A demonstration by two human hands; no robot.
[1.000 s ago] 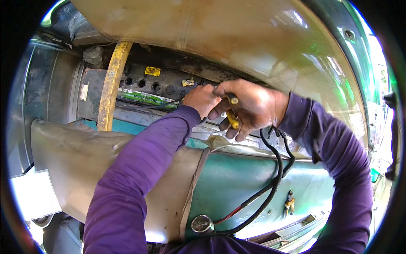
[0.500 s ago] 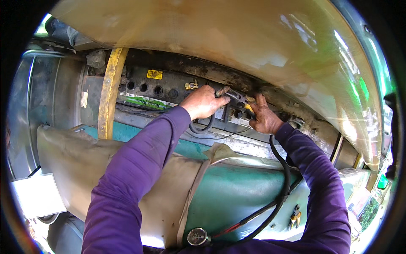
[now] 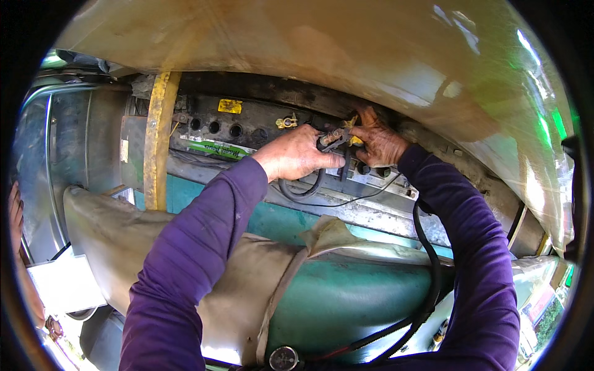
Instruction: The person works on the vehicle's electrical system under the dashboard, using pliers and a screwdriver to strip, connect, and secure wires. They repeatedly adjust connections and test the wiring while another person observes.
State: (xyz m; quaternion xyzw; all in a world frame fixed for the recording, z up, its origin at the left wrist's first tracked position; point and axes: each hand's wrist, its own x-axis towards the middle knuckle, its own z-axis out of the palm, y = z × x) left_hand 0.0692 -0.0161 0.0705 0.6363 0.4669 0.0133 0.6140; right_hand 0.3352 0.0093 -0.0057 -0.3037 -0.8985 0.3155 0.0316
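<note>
My left hand [image 3: 297, 154] closes round the upper end of a thick black cable [image 3: 318, 185], which loops down below it. My right hand [image 3: 380, 141] grips pliers [image 3: 338, 137] with yellow on their handles. Their jaws are at the cable's end, between my two hands. My fingers partly hide that contact. Below lies a dark battery [image 3: 204, 147] with a green label and several round open filler holes. On its top, just left of my left hand, sits a brass-coloured terminal clamp [image 3: 286, 122].
A yellow bar [image 3: 158, 139] crosses left of the battery. A raised brownish panel [image 3: 297, 37] hangs above. Nearer lies a green padded cushion [image 3: 352, 294], partly under a tan cover [image 3: 229, 281]. A round gauge [image 3: 284, 358] is at the bottom edge. Another person's hand [image 3: 16, 213] shows far left.
The pliers and my right hand have come closer to my left hand, tilting over the cable's end. My view has shifted slightly, and another person's hand now shows at the left edge.
</note>
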